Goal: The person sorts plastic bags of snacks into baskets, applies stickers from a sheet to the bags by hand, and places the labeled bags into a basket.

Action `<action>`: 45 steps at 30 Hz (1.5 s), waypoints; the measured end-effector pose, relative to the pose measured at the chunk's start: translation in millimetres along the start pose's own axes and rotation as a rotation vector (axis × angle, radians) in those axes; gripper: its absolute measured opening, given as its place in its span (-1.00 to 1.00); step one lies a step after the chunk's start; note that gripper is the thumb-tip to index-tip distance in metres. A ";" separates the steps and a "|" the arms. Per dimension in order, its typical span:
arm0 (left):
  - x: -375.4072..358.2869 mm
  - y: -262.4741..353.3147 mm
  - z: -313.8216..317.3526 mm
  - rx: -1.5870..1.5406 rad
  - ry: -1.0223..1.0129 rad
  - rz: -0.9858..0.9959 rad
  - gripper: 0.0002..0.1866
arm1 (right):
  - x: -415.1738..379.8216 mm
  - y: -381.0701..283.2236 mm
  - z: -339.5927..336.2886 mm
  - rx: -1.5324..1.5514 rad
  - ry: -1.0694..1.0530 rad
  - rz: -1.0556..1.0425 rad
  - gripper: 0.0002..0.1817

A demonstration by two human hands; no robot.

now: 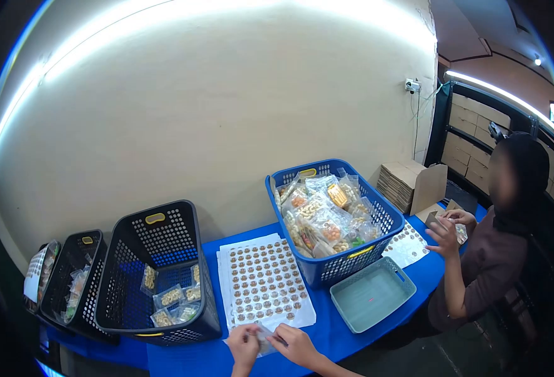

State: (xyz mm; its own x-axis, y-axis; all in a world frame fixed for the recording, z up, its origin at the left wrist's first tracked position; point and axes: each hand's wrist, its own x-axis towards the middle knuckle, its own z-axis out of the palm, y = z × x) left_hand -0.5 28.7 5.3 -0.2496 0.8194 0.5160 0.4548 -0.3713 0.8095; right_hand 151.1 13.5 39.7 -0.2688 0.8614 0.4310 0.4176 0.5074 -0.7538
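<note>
My left hand (244, 344) and my right hand (297, 344) meet at the near edge of the blue table (340, 336), both pinching a small clear packet (265, 339) between them. The packet's contents are too small to tell. Just beyond my hands lies a white sheet of round brown stickers (264, 283), stacked on similar sheets.
A blue basket (336, 217) full of snack packets stands behind the sheet. A dark basket (157, 276) with a few packets is at left, two more dark baskets (70, 283) beyond it. A teal tray (372, 294) sits right. A co-worker (497, 251) handles a packet beside another sticker sheet (406, 246).
</note>
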 end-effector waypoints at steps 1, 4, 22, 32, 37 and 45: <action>6.9 -3.0 2.9 -0.041 0.068 -0.059 -0.84 | 2.2 0.9 -4.5 0.017 -0.012 0.006 -0.77; 30.7 5.5 9.3 -0.049 0.085 -0.137 -0.80 | 4.3 10.7 -15.3 0.115 -0.033 0.051 -0.78; 49.5 54.6 107.9 -0.707 0.094 -0.510 -0.73 | 0.0 114.0 -55.5 0.589 0.111 0.375 -0.63; -7.5 15.1 139.7 -0.537 -0.113 -0.539 -0.57 | 9.0 98.3 -53.9 0.066 0.032 -0.020 -0.46; 4.7 15.2 114.3 -0.848 -0.099 -0.759 -0.60 | 20.8 88.9 -74.4 0.115 0.066 0.009 -0.35; -21.3 39.6 107.6 -0.807 -0.339 -0.535 -0.32 | 61.8 109.9 -99.3 -0.092 0.231 -0.141 -0.63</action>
State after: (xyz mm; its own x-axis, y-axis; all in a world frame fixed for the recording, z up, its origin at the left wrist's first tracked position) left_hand 114.9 43.6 -3.8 0.0613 0.9977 0.0277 -0.3871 -0.0018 0.9220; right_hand 266.6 124.7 32.7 -0.1297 0.7589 0.6381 0.4699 0.6138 -0.6344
